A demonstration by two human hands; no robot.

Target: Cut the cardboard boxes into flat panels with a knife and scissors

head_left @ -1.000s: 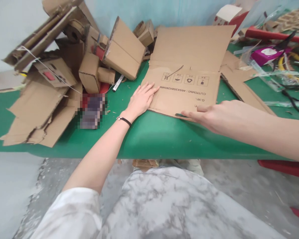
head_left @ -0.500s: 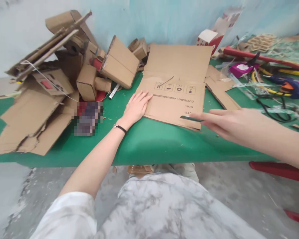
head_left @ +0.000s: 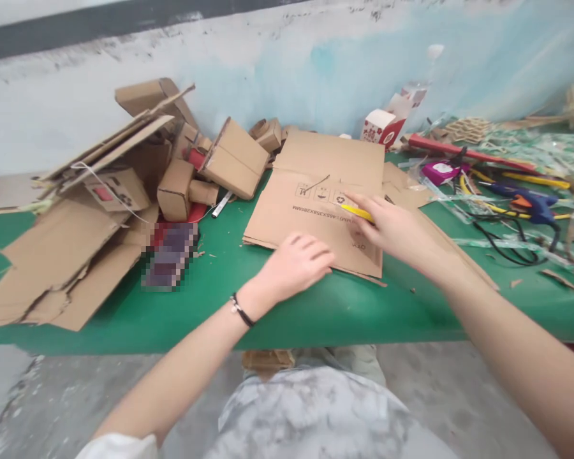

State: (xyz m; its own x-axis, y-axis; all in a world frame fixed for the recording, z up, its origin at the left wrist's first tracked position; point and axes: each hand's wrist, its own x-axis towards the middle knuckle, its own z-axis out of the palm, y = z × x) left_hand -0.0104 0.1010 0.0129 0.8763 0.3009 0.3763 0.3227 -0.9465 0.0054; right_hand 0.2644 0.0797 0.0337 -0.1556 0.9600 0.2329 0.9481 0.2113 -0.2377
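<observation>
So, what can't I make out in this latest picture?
All in the head view:
The back of the yellow tool: hidden inside the right hand.
Some printing on the cardboard sheet: covered by the right hand.
Part of the sheet's near edge: covered by the left hand.
Details of the dark object on the left: blurred into blocks.
The rest of the white sleeve: cut off by the bottom edge.

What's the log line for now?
left hand: at near edge, printed cardboard | right hand: holds yellow tool | surface: green table
</observation>
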